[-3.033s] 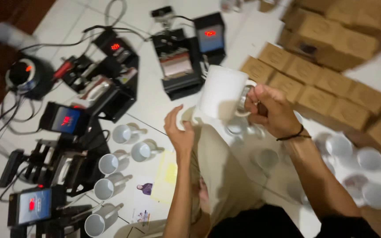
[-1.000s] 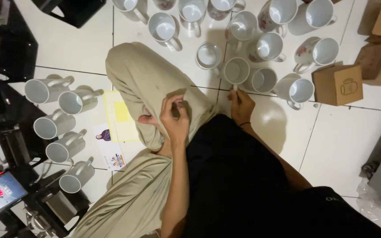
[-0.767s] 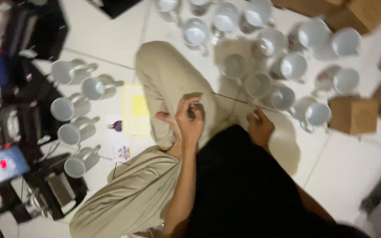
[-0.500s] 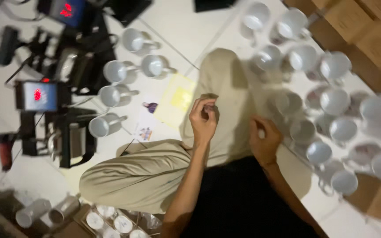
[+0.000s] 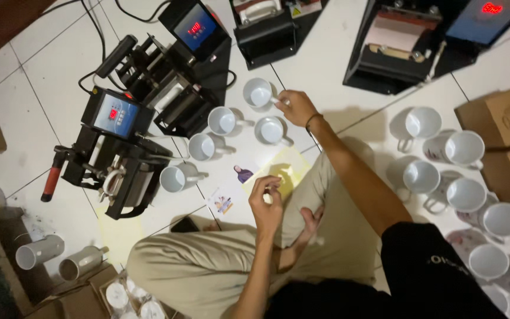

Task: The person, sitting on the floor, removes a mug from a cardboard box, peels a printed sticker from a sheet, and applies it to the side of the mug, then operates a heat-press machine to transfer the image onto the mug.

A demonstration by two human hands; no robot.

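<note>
Head view: person sits cross-legged on white tiled floor [image 5: 54,82] in beige trousers [image 5: 208,274] and black shirt [image 5: 438,277]. Right hand [image 5: 295,106] is stretched forward, fingers curled at the handle of a white ceramic mug [image 5: 259,93] that stands upright on the floor just in front of the nearest black mug heat press; fingertips are at the handle, a firm grip cannot be told. Dark band [image 5: 311,121] on that wrist. Left hand [image 5: 266,204] is raised over the lap, thumb and forefinger pinched narrow on something small and pale, too small to tell what; other fingers loosely bent.

Four more white mugs stand near the first: one [image 5: 223,120] left of it, one [image 5: 270,130] just below the right hand, one [image 5: 202,146] lower left, one [image 5: 175,177] beside the press. Two black mug heat presses with blue screens, upper [image 5: 175,65] and lower [image 5: 110,153], sit on the left, cables trailing. Two more black presses at top, middle [image 5: 267,29] and right [image 5: 420,44]. Yellow sheet of paper [image 5: 287,171] lies by the knee, small printed picture cut-outs [image 5: 234,189] just beside it. Cluster of white mugs [image 5: 461,189] on the right, brown cardboard boxes [image 5: 509,118] past them. Two grey-white mugs lying on their sides [image 5: 60,257] at lower left
</note>
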